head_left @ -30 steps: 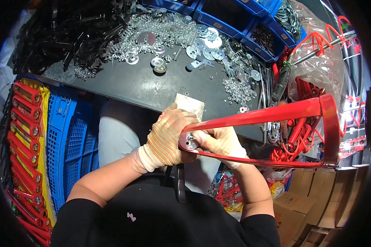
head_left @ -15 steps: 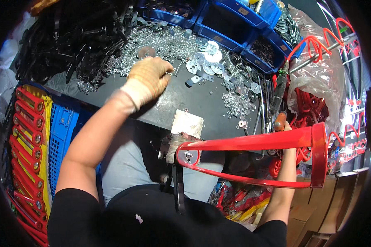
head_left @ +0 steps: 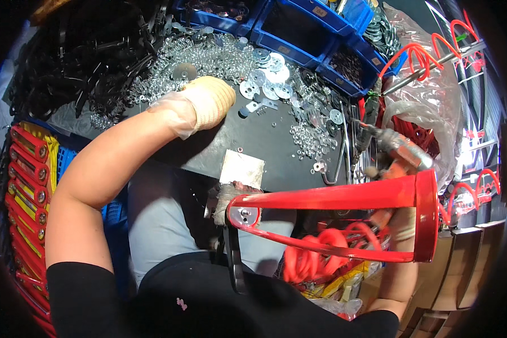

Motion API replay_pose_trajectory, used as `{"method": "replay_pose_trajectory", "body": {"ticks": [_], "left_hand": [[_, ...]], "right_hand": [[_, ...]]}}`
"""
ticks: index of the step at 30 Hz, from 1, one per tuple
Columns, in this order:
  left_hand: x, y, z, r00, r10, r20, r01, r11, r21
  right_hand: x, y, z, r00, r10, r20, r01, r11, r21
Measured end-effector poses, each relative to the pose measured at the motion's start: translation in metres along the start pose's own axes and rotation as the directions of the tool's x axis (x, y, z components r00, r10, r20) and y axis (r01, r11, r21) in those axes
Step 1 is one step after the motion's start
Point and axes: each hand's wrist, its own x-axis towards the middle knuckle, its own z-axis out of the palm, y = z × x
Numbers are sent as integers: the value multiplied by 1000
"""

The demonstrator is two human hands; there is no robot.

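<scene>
Above the table [head_left: 270, 143], the left hand [head_left: 212, 102] hides its fingertips.

The left hand [head_left: 211, 102] conceals its fingertips at upper centre. At right, a red frame [head_left: 332, 195] partly covers the right hand [head_left: 403, 222]; the power tool [head_left: 405, 149] and coiled hose [head_left: 315, 254] are blurred.
</scene>
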Motion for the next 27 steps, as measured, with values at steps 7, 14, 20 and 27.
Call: {"method": "replay_pose_trajectory", "body": {"ticks": [7, 14, 20, 27], "left_hand": [[-42, 48, 13, 980, -85, -181, -197, -567, -800], [-70, 81, 19, 980, -129, -150, -183, -876, -445], [-77, 89, -3, 979, -147, -139, -199, -830, -522], [-99, 89, 25, 735, -487, -471, -352, 321, -880]], "right_hand": [[-21, 85, 54, 924, -287, 251, 354, 892, -282], [-31, 65, 61, 860, 260, 439, -281, 960, -17], [-40, 70, 58, 884, 227, 408, -233, 972, -35], [-39, 61, 40, 925, 225, 305, -213, 974, -70]]}}
